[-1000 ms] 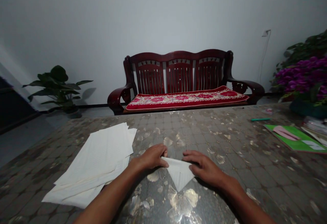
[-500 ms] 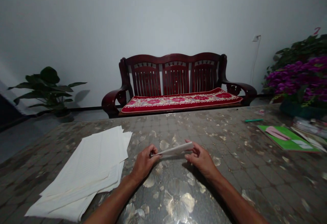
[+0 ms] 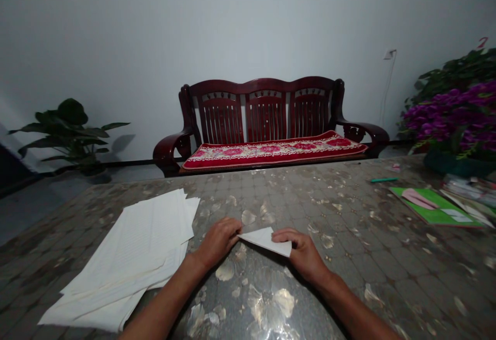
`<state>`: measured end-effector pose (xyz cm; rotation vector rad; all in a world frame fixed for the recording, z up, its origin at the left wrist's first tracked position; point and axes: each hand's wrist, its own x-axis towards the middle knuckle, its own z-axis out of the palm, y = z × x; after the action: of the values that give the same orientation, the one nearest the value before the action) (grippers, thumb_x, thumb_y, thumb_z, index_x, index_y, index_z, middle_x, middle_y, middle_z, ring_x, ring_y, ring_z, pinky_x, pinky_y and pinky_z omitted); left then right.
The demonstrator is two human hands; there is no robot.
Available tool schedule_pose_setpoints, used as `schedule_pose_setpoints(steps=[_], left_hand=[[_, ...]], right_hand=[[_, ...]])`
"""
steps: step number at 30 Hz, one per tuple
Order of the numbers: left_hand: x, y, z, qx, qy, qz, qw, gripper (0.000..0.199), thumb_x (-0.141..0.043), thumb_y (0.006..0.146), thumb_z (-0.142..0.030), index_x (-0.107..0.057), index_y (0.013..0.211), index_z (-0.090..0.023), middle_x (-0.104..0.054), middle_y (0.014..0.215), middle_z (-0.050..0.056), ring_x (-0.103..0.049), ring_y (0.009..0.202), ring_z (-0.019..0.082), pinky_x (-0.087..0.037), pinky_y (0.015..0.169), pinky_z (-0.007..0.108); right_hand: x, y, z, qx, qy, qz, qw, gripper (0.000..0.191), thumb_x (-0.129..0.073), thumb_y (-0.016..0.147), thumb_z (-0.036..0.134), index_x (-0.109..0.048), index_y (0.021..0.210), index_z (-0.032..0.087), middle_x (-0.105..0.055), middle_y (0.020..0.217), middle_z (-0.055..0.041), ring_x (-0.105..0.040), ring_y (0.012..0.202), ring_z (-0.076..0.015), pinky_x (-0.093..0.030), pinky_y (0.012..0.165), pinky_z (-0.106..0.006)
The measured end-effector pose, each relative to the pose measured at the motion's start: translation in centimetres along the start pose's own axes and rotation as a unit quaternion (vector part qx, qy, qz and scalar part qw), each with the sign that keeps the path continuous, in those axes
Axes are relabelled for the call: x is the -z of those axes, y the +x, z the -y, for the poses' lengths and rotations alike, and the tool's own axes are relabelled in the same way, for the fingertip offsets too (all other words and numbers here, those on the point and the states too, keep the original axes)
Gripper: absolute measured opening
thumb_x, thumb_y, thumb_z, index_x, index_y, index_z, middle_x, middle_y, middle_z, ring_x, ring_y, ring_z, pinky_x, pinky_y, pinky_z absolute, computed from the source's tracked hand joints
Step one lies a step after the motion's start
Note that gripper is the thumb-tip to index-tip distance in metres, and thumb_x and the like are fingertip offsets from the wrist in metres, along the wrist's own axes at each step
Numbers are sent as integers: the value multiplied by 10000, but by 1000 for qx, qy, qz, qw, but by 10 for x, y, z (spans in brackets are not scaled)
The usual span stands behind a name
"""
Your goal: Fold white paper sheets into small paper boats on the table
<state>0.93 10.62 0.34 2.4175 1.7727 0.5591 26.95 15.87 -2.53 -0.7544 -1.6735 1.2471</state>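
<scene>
A folded white paper triangle (image 3: 265,240) lies low on the table between my hands, one tip pointing left and its long edge facing away from me. My left hand (image 3: 219,243) is curled, with its fingertips at the paper's left tip. My right hand (image 3: 300,249) has its fingers across the paper's right end, hiding part of that corner. To the left, a loose stack of white paper sheets (image 3: 127,257) lies on the glass-topped, patterned table (image 3: 329,211), apart from my left forearm.
A dark red wooden bench (image 3: 265,105) with a floral red cushion stands beyond the table. At the table's right lie a green folder (image 3: 434,205), a green pen (image 3: 383,180) and a pile of papers (image 3: 468,192), below purple flowers (image 3: 449,118). A potted plant (image 3: 67,133) stands at left.
The paper has come down from edge-on between my raised fingers and now lies flatter as a triangle near the table. My hands have moved slightly closer to me.
</scene>
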Motion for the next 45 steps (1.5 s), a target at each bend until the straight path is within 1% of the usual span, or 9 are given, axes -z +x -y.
schedule_pose_setpoints(steps=[7,14,18,22,27,34,39,42,45], left_hand=[[8,2,-1,16,81,49,995,210,-498,947,-137,-683,868,-198,-694,909,53,-625,927,227,-475,831,327],[-32,-25,-14,8,144,-33,989,388,-399,943,-76,-611,1246,-191,-607,1369,120,-550,1270,263,-461,1058,454],[-44,-39,-23,-3,102,-21,995,396,-463,974,-188,-546,1361,-187,-578,1421,135,-542,1313,263,-436,1115,473],[-34,-41,-21,7,47,29,998,473,-513,987,-317,-485,1437,-174,-468,1519,148,-434,1413,266,-386,1162,473],[-20,-30,-4,3,-11,57,998,496,-517,994,-330,-445,1475,-232,-406,1564,112,-339,1467,239,-281,1210,493],[-11,0,11,-15,-33,78,996,432,-526,982,-276,-530,1413,-256,-465,1531,77,-331,1472,243,-239,1217,525],[-18,-9,-14,-6,-17,13,1000,356,-494,959,-140,-647,1262,-247,-607,1404,60,-472,1378,227,-307,1186,479],[-19,-24,-41,20,-44,-8,999,256,-547,966,-275,-661,1191,-236,-678,1279,73,-590,1222,224,-381,1116,447],[-17,-28,-59,64,-43,-6,997,405,-722,836,-398,-618,1186,-225,-641,1305,102,-572,1218,289,-340,1112,516]], right_hand=[[-3,-6,-3,65,-98,67,991,217,-652,796,141,-792,919,253,-751,1026,-81,-713,948,-212,-553,864,-362],[-6,-11,-6,134,-185,96,969,329,-555,846,79,-753,1065,225,-728,1109,-100,-686,1035,-198,-547,910,-354],[-7,-12,-8,152,-211,114,959,321,-544,870,92,-735,1096,215,-710,1139,-107,-673,1052,-198,-546,909,-347],[-5,-11,-2,154,-238,118,952,284,-548,880,113,-696,1101,213,-704,1122,-88,-649,1050,-199,-520,922,-348],[1,-8,10,109,-290,118,943,137,-551,851,117,-636,903,210,-684,923,-38,-623,870,-190,-490,794,-314],[-6,-1,9,176,-320,148,919,186,-552,830,100,-621,942,231,-688,1047,-56,-588,1020,-223,-443,893,-353],[-11,3,6,163,-368,152,903,117,-619,871,159,-617,969,224,-692,995,-47,-592,961,-226,-424,873,-356],[-14,4,8,165,-402,154,888,120,-679,871,211,-619,974,223,-693,998,-51,-584,991,-247,-403,900,-381],[-19,8,10,175,-419,159,877,132,-703,863,224,-609,955,216,-688,990,-59,-576,989,-253,-392,915,-391]])
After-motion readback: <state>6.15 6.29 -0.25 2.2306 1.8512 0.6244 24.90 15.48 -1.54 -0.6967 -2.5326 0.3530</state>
